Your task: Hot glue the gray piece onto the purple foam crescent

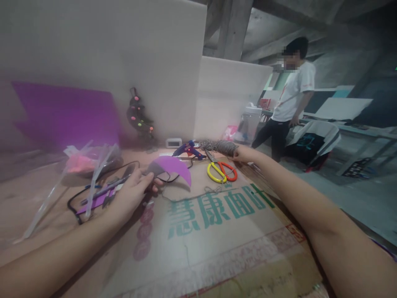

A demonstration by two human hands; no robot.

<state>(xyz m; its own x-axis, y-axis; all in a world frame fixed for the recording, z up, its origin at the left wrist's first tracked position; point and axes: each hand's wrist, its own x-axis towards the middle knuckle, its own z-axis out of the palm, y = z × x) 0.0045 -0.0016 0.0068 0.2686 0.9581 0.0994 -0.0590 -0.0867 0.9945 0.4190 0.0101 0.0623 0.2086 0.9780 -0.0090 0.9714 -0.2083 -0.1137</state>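
Observation:
My left hand (138, 186) grips a purple crescent-shaped paper cutout (176, 167) at its left end, its fingers closed on the edge. A thin grey strand trails from the cutout across the cardboard (198, 248). My right hand (243, 154) reaches to the back and is closed on the end of a roll of grey twine (225, 147). Between the hands lie scissors (221, 171) with one yellow and one red handle. Behind the cutout rests a blue glue gun (187, 150) with a small red light.
Left of my hand are a pen (105, 190), purple scraps (96, 203), clear glue sticks (94, 182) and a plastic bag (88, 161). A decorated dark crescent (139, 114) stands against the white board (155, 49). A small white clock (173, 143) sits behind. Another person (294, 91) stands at right.

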